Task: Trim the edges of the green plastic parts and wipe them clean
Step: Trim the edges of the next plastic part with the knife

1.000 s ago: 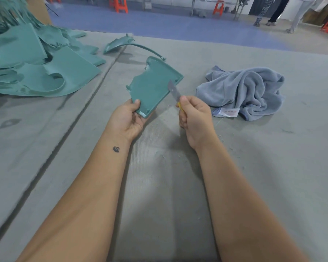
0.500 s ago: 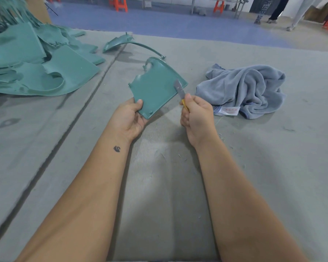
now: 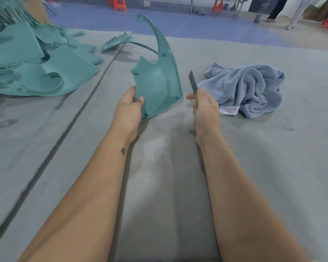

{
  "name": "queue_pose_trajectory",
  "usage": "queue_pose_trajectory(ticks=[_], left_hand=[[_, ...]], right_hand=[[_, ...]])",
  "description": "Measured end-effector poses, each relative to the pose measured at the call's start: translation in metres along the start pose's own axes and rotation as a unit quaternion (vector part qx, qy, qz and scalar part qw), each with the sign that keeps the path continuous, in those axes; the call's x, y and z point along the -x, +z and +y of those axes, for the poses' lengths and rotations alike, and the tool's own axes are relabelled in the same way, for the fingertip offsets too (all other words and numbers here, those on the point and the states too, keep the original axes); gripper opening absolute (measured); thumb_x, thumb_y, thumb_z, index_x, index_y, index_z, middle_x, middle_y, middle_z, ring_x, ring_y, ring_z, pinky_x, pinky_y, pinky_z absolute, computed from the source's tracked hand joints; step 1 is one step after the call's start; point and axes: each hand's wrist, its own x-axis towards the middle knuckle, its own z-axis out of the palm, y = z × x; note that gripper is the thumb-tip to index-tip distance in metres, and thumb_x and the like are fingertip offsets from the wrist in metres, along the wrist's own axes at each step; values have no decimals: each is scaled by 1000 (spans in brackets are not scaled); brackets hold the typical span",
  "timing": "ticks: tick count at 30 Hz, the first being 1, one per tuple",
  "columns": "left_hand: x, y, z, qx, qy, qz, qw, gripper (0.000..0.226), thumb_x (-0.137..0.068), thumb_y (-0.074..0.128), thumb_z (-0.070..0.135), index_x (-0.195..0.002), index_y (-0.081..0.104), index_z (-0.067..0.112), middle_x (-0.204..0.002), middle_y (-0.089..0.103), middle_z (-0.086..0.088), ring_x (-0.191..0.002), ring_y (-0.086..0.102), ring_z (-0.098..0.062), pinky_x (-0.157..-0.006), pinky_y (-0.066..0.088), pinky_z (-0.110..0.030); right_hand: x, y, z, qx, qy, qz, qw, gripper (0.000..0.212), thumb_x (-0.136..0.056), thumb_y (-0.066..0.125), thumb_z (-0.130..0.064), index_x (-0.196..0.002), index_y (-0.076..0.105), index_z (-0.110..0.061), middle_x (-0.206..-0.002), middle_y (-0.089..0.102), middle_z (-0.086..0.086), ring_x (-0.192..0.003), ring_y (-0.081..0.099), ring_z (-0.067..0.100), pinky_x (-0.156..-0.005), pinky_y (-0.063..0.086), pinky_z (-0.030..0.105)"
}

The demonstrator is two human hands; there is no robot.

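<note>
Green part (image 3: 157, 82) now stands upright in left hand (image 3: 128, 108), thumb pinching its near corner; right hand (image 3: 204, 108) grips knife (image 3: 193, 82), blade just off the edge — repositioning for another trim.

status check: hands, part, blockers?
Left hand grips green part upright. Right hand holds knife, blade clear of edge. Towel beside, nothing blocking.

Left hand (image 3: 129, 108) grips the green part (image 3: 157, 86) upright; right hand (image 3: 204, 108) holds the knife (image 3: 193, 82), blade up, just beside it.
</note>
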Motion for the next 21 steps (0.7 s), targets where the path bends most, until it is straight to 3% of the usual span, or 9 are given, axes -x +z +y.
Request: queue_pose_trajectory(ticks=[2,5,9,12,21], left_hand=[[0,1,1,59,-9,-9,998,38,-100,32,-5,-109,61,20,-105,70,2,-99,67,-17,-92,53,-37],[-1,3,3,157,-38,-15,987,39,-100,31,-6,-106,61,17,-93,74,4,-87,70,-13,-81,57,-33],[0,2,6,210,-60,-16,976,37,-101,30,-6,-103,61,15,-89,74,2,-82,70,-15,-73,60,-32],[1,2,8,227,-65,-15,972,36,-101,30,-6,-103,61,13,-88,73,0,-79,70,-15,-68,60,-31],[1,-3,7,228,-76,0,971,35,-101,30,-5,-102,61,11,-96,71,-2,-84,69,-16,-76,58,-32]], right_hand=[[-1,-1,-2,-19,-2,-5,1000,24,-94,53,-25,-71,54,-22,-56,39,-18,-53,36,-3,-56,32,16],[-4,-3,-3,-32,-16,-10,999,27,-92,53,-12,-68,44,-21,-58,35,-13,-49,31,0,-47,28,10],[-2,-2,0,-11,-63,-16,998,27,-98,50,-14,-71,50,-20,-60,46,-6,-48,36,-2,-47,31,9],[-1,-1,2,9,-96,-15,995,29,-100,49,-13,-72,50,-19,-57,45,-4,-48,34,1,-47,31,12],[1,-1,7,81,-98,-50,991,28,-97,52,-12,-71,52,-21,-63,41,4,-61,34,16,-55,30,26]])
